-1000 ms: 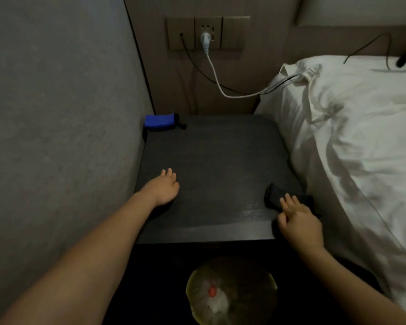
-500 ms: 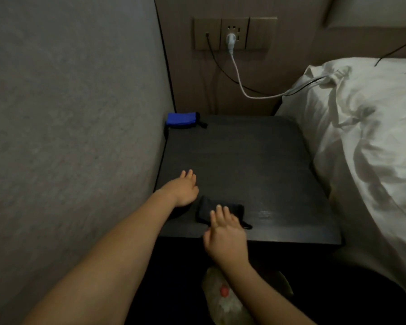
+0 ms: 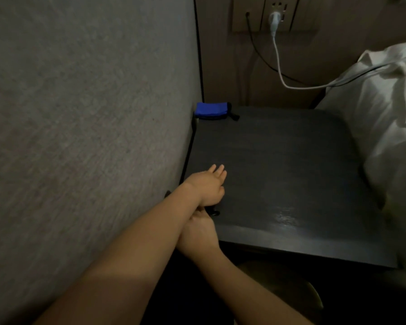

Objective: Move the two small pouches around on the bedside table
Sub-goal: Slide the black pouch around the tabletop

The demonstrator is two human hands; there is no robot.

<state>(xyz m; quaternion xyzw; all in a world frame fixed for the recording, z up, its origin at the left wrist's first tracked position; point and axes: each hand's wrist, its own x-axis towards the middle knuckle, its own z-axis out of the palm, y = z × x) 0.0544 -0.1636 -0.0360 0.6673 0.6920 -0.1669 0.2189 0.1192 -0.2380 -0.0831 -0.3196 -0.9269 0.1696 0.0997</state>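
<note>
A blue pouch [image 3: 212,110] lies at the far left corner of the dark bedside table [image 3: 279,172], against the wall. My left hand [image 3: 208,186] rests flat on the near left part of the table, fingers stretched out, holding nothing. My right hand [image 3: 198,231] reaches under my left wrist at the table's near left corner. It lies on the black pouch [image 3: 212,212], of which only a small dark end with its loop shows. The right fingers and most of that pouch are hidden by my left forearm.
A grey wall [image 3: 80,137] runs close along the table's left side. A bed with a white duvet [image 3: 384,102] borders the right side. A white plug [image 3: 275,17] and cables hang from the sockets behind. A round bin [image 3: 291,289] sits below the front edge.
My right hand has slid the black pouch from the table's near right edge across to the near left corner, under my left wrist. My left hand stayed in place.
</note>
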